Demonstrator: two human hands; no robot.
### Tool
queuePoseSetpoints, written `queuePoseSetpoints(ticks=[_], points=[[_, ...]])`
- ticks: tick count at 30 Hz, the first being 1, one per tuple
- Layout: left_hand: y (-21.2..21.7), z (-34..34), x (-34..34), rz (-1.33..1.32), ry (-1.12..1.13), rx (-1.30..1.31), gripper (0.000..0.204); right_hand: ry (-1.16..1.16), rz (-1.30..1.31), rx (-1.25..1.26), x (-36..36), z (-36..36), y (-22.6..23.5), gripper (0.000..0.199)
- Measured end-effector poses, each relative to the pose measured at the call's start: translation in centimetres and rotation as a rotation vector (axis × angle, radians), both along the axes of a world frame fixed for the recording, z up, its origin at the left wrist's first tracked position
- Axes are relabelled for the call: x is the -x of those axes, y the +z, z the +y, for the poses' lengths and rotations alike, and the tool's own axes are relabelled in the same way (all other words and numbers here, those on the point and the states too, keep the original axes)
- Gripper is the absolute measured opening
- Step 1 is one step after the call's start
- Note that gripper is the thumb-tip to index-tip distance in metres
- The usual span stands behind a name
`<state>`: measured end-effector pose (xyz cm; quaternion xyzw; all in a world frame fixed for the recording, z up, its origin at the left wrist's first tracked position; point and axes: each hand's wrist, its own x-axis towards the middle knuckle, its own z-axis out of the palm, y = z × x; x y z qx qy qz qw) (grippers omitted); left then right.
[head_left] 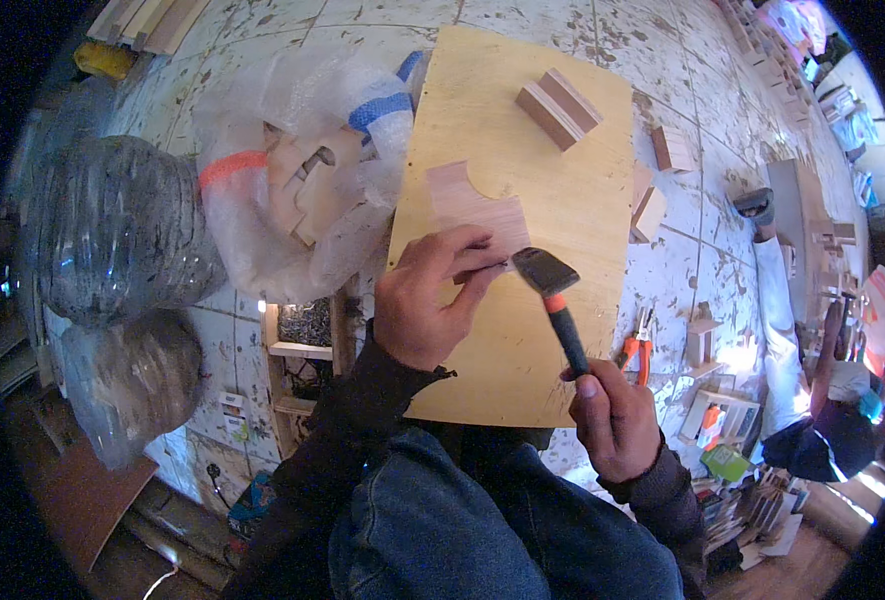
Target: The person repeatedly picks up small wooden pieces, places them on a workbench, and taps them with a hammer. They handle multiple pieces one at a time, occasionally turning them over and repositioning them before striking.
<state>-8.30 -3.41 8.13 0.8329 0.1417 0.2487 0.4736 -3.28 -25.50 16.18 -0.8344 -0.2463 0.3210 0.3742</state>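
On the plywood board (522,220) the left hand (427,300) pinches something small — too small to tell — against the notched wood piece (472,205), while the right hand (612,415), fingers wrapped round the hammer (554,300), risks striking those fingertips — the head sits just beside them.

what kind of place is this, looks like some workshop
Most likely a small woodworking workshop. The right hand swings a hammer at a cut wooden piece on a plywood board, with a tray of nails and pliers on the paint-flecked tile floor.
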Motion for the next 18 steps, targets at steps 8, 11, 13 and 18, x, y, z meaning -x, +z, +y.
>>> queuePoseSetpoints(ticks=[8, 11, 13, 18], points=[[-1.7, 1.2, 0.2, -0.150, -0.028, -0.179, 0.058, -0.271, 0.051, -0.185, 0.7, -1.5, 2.6, 0.028], [-2.5, 1.1, 0.5, -0.060, -0.039, -0.213, 0.055, 0.214, 0.297, -0.226, -0.8, -1.2, 3.5, 0.036], [-2.8, 0.6, 0.7, -0.040, -0.051, -0.197, 0.054, 0.489, 0.070, 0.245, -1.0, -0.3, 2.0, 0.040], [-3.1, 0.4, 0.4, -0.123, -0.039, -0.213, 0.053, -0.140, -0.082, -0.053, 0.8, 0.5, -1.1, 0.049]])
